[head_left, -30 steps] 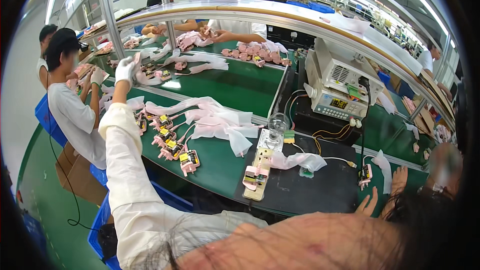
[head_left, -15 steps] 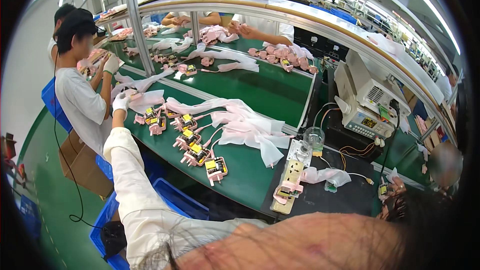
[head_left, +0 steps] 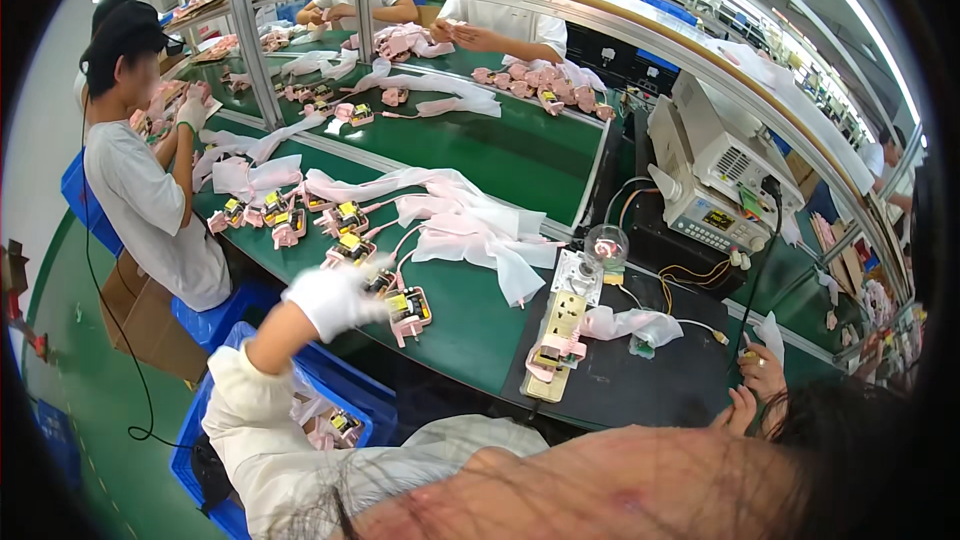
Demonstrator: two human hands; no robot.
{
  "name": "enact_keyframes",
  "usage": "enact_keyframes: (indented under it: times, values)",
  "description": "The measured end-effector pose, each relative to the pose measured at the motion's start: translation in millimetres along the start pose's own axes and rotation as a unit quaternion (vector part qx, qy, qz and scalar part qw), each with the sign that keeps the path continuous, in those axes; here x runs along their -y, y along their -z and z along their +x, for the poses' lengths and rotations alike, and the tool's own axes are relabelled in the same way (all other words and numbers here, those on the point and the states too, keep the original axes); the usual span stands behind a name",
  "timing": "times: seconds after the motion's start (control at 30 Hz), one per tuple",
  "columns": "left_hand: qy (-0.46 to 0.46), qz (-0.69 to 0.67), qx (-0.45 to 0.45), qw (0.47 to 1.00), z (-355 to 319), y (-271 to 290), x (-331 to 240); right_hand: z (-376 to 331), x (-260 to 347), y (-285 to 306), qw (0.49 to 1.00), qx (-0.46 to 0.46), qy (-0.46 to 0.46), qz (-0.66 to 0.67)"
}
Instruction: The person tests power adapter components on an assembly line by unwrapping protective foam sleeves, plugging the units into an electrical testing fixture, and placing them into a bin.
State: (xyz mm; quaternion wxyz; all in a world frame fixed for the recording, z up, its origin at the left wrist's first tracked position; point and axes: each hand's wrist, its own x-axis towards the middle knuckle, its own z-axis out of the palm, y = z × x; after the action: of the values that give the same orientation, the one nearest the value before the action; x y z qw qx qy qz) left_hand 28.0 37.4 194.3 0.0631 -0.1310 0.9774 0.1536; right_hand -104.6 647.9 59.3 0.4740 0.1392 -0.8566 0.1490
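My left hand (head_left: 325, 302), in a white glove, hovers with spread, motion-blurred fingers at the near table edge. Its fingertips overlap the closest of several open pink plug chargers (head_left: 410, 316) with yellow and black parts inside; I cannot tell whether they touch. White film (head_left: 460, 235) wraps the chargers' cables, which stretch to the right. At the right edge my bare right hand (head_left: 763, 376), wearing a ring, has bent fingers around a charger, now mostly hidden. Its white film (head_left: 769, 332) sticks up above the fingers.
A power strip (head_left: 558, 340) with a pink plug lies on a black mat (head_left: 625, 375), beside stacked test instruments (head_left: 715, 170). Below the table edge stands a blue bin (head_left: 350, 380) containing chargers. A metal frame post (head_left: 250, 40) rises at left; co-workers (head_left: 150, 170) sit around the line.
My left hand has come back from the far-left chargers toward the nearest one, and its arm has bent. The right hand's charger has turned mostly out of sight. The view has shifted slightly.
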Motion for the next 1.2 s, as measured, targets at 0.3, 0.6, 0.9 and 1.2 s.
enact_keyframes:
  times: [0.3,0.6,0.9,1.2]
  values:
    - [-0.018,0.184,-0.13,0.974,-4,-63,-50,16,97,-4,0.969,-0.038,0.153,0.192]
    - [0.081,0.102,-0.074,0.989,10,-73,-85,1,119,-4,0.95,-0.03,0.098,0.293]
    - [-0.115,0.06,-0.041,0.991,17,-85,-86,-10,127,-3,0.935,-0.026,0.064,0.347]
    - [0.015,0.066,-0.106,0.992,-5,-94,-124,-33,140,-23,0.921,0.045,0.046,0.385]
